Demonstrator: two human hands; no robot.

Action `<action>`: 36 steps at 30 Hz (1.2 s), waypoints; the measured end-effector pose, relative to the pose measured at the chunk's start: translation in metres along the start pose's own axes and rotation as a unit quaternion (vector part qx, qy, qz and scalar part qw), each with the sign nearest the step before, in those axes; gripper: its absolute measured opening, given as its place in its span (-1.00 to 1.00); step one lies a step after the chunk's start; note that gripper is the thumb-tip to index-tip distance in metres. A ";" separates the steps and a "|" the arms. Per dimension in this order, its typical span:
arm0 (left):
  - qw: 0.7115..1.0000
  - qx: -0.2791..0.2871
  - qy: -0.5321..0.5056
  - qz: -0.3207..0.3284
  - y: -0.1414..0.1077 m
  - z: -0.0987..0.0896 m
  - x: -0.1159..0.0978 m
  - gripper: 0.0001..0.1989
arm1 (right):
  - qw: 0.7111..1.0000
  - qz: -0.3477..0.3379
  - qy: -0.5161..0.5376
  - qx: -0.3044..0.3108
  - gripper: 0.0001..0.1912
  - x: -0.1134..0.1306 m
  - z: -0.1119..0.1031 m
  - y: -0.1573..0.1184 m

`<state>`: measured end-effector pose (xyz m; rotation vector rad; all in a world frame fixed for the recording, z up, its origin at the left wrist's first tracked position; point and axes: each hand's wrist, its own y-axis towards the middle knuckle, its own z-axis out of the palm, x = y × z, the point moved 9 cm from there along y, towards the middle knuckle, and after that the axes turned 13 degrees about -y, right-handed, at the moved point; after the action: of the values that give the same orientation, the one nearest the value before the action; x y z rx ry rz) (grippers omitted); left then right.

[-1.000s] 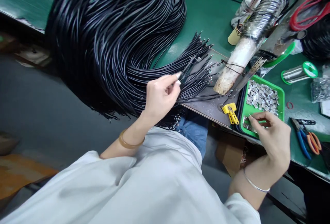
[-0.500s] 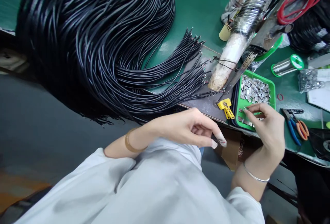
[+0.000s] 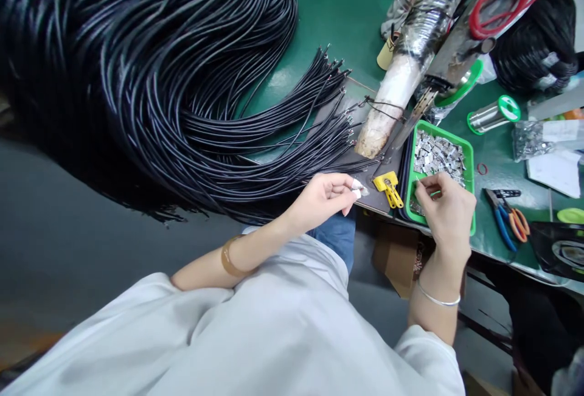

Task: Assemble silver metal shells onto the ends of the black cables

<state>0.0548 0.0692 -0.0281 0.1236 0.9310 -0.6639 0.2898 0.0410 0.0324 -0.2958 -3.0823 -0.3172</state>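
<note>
My left hand (image 3: 326, 198) is closed in a pinch at the table's front edge, with white coverings on the thumb and index fingertips. Between them is what looks like the end of a black cable, with a reddish speck; most of it is hidden. My right hand (image 3: 444, 204) is closed over the front of a green tray (image 3: 469, 171), thumb and fingers together. A thin pale tip shows at its fingertips, too small to name. Small silvery metal pieces (image 3: 438, 154) lie heaped in the tray. Yellow clips (image 3: 389, 188) sit between both hands.
A thick bundle of black cables (image 3: 191, 92) fills the left side. A wrapped duct pipe (image 3: 387, 101) slants down over the table (image 3: 319, 6). To the right lie a solder spool (image 3: 493, 115), blue-and-orange pliers (image 3: 508, 216) and a small red ring (image 3: 482, 168).
My left hand has moved up and left, from in front of the table edge to beside the cable ends. My right hand stays at the tray, still pinching. The view has shifted slightly right.
</note>
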 end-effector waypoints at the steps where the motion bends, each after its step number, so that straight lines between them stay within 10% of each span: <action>1: 1.000 0.002 -0.001 0.004 0.000 0.001 -0.002 -0.86 | 1.000 0.000 0.002 -0.005 -0.92 0.000 0.000 0.001; 13: 0.998 -0.002 0.057 0.005 -0.004 0.016 -0.013 -0.90 | 0.914 0.081 0.347 -0.195 -0.88 0.073 -0.049 -0.054; 22: 0.990 -0.025 0.115 0.078 -0.006 0.014 -0.022 -0.86 | 0.907 0.051 0.409 -0.089 -0.95 0.094 -0.005 -0.050; 36: 0.982 -0.005 0.152 0.112 -0.008 0.016 -0.026 -0.93 | 0.902 0.066 0.418 -0.089 -0.95 0.094 -0.004 -0.050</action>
<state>0.0510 0.0695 0.0032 0.3241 1.1942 -0.4381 0.1880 0.0098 0.0305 -0.2755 -2.1796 -0.5462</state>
